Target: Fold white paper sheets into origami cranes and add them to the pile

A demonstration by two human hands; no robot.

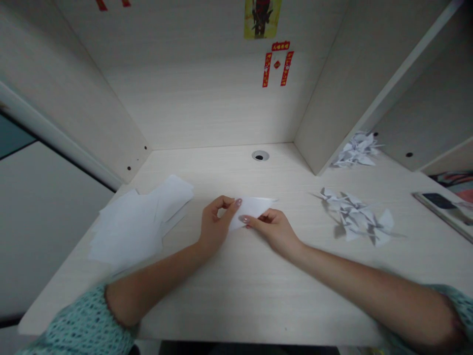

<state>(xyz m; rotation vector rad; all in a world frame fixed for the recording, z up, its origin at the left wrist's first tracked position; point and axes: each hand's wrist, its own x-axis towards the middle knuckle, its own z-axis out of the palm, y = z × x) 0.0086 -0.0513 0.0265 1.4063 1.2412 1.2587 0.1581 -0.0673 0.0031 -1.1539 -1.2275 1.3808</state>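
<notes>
Between my two hands is a small piece of white folded paper [254, 205], roughly triangular, with a thin point toward the right. My left hand [218, 219] pinches its left end, thumb on top. The thumb of my right hand [275, 229] presses on its lower edge, and the other fingers curl behind and below it. To the left lies a spread pile of white paper sheets [129, 227]. Several folded paper cranes [356, 214] lie in a loose cluster to the right of my hands.
More folded white paper pieces [356, 149] are heaped behind the upright divider [325, 113]. A phone [445, 209] rests at the right. The desk [240, 296] has a cable hole [260, 156] at the back, and red stickers [266, 70] are on the back panel.
</notes>
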